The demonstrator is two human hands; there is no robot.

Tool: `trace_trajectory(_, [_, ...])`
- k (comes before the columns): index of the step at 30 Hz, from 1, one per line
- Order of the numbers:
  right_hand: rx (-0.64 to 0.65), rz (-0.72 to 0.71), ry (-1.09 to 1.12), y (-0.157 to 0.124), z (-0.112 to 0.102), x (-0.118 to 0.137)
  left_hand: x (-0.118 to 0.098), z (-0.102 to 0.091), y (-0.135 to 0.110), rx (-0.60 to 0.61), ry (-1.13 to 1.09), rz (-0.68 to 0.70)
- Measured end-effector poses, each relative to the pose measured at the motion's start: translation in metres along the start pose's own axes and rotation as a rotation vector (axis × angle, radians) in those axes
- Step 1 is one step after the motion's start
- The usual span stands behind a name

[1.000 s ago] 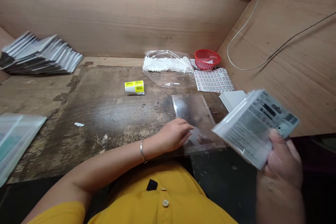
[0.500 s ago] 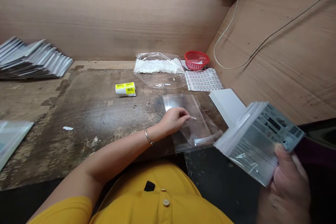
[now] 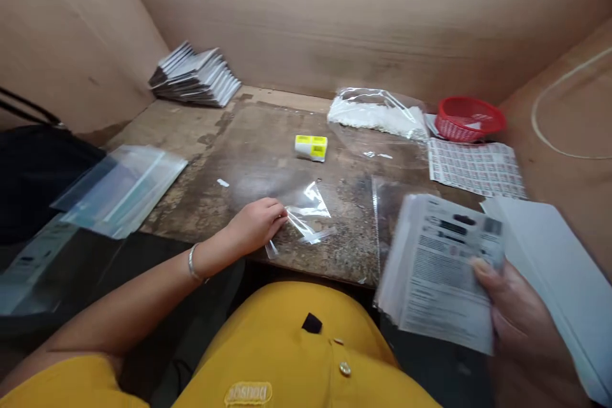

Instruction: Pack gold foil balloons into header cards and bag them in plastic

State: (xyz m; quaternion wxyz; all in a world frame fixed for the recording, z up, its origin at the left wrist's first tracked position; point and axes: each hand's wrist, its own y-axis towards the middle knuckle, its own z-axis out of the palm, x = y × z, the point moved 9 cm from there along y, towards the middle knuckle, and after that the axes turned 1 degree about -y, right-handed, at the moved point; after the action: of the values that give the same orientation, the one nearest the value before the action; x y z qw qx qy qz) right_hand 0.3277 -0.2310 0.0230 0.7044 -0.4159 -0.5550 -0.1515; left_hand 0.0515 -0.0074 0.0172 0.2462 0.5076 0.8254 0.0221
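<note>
My left hand (image 3: 255, 224) is closed in a pinch on the edge of a clear plastic sleeve (image 3: 308, 213), which lies crumpled on the worn table (image 3: 201, 140) near its front edge. My right hand (image 3: 521, 325) grips a thick stack of printed cards in plastic (image 3: 442, 268), held low at the right, just above the table's front edge. More clear sleeves (image 3: 389, 204) lie flat on the table behind the stack.
A yellow-labelled small white box (image 3: 312, 147) sits mid-table. Behind it lie a bag of white bits (image 3: 375, 115), a red basket (image 3: 469, 118) and a label sheet (image 3: 475, 167). White cards (image 3: 549, 255) lie right, packed sleeves (image 3: 122, 188) left, a card pile (image 3: 196, 76) far left.
My left hand has pulled one clear sleeve off the pile and dragged it left. The view has swung left. The right hand's stack has dropped lower and come closer to the table.
</note>
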Motion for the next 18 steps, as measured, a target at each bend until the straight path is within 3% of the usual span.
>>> trace_trajectory(3, [0.218, 0.059, -0.096, 0.017, 0.06, -0.01, 0.026, 0.01, -0.008, 0.026, -0.08, -0.129])
trace_trajectory(6, [0.396, 0.071, -0.189, 0.023, 0.109, -0.02, 0.021, 0.011, -0.008, 0.024, -0.094, -0.119])
trace_trajectory(9, [0.54, 0.091, -0.229, 0.022, 0.145, -0.033, 0.013, 0.01, -0.007, -0.023, -0.065, -0.067])
trace_trajectory(13, [0.67, 0.129, -0.237, 0.019, 0.174, -0.048, 0.012, 0.012, -0.009, -0.076, -0.056, -0.028])
trace_trajectory(18, [0.713, 0.124, -0.228, 0.021, 0.189, -0.051, 0.016, 0.015, -0.01, -0.095, -0.066, -0.058])
